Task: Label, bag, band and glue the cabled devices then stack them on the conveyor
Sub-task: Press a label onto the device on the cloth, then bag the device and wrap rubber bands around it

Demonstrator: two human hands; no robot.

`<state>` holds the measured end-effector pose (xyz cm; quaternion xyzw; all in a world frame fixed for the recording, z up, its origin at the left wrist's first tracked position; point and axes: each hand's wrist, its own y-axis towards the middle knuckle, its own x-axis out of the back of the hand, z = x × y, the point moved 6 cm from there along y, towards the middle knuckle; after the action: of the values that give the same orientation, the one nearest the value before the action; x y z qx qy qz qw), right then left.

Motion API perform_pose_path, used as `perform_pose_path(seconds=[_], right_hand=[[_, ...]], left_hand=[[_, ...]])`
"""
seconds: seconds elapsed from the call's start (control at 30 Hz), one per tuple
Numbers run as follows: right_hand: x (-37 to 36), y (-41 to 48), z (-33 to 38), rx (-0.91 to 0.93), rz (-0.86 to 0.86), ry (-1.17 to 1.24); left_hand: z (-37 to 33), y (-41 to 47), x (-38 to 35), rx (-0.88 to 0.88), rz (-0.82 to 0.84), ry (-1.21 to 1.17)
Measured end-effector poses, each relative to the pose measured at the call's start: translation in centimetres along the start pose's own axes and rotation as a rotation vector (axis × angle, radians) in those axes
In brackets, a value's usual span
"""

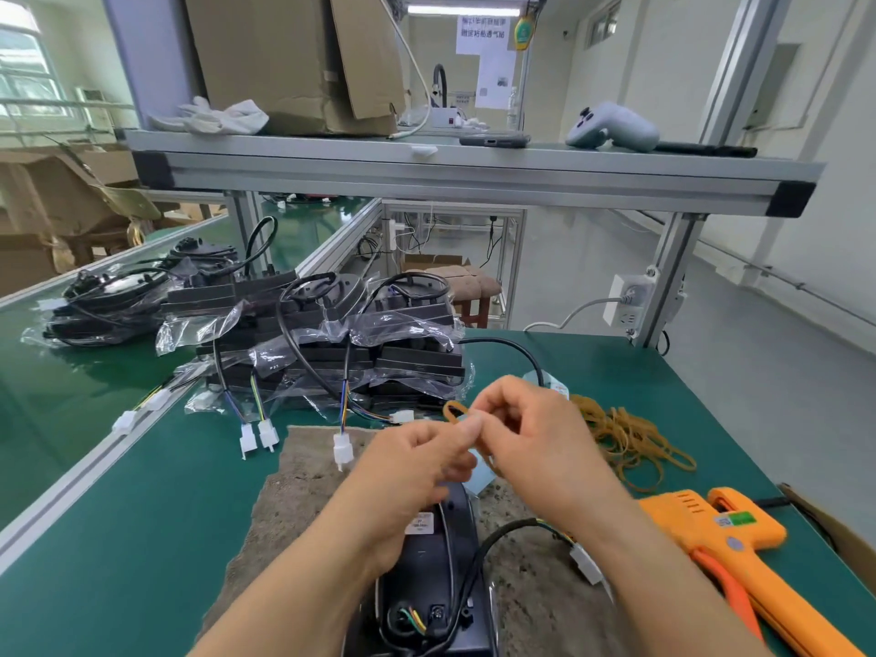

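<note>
Left hand (417,462) and right hand (526,433) meet above counter (142,514). Fingers (495,403) of both curled, pinching one rubber band (454,411); its loop pokes out just beyond them. Black cabled device (433,566) lies directly below fingers on brown mat (294,490). Loose band pile (625,438) right of fingers; orange glue gun (725,533) right and nearer. Bagged device stack (332,343) beyond fingers.
</note>
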<state>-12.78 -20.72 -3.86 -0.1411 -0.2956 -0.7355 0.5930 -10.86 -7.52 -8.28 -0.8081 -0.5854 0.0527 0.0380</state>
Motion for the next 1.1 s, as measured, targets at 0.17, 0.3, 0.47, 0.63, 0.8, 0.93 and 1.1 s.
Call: perform_pose_path(seconds=[0.17, 0.3, 0.47, 0.63, 0.8, 0.93, 1.1], right_hand=[[-2.2, -0.5, 0.0, 0.022, 0.034, 0.063], [-2.8, 0.0, -1.5, -0.072, 0.074, 0.164], [-3.1, 1.6, -6.3, -0.238, 0.431, -0.446], [-4.7, 2.0, -8.1, -0.395, 0.516, -0.395], [-6.6, 2.0, -8.1, -0.463, 0.506, -0.279], [-8.0, 1.5, -8.1, -0.529, 0.464, 0.01], [-7.6, 0.8, -6.9, -0.472, 0.407, 0.341]], left_hand=[[1.3, 0.0, 1.6, 0.164, 0.025, -0.322], [1.9, -0.3, 3.4, 0.236, 0.055, -0.559], [3.1, 0.0, 8.8, 0.274, -0.048, -0.721], [4.4, 0.5, 10.6, 0.304, -0.032, -0.677], [5.5, 0.9, 11.2, 0.256, -0.066, -0.568], [6.7, 0.9, 11.9, 0.259, -0.168, -0.439], [6.9, 0.6, 13.4, 0.203, -0.29, -0.153]])
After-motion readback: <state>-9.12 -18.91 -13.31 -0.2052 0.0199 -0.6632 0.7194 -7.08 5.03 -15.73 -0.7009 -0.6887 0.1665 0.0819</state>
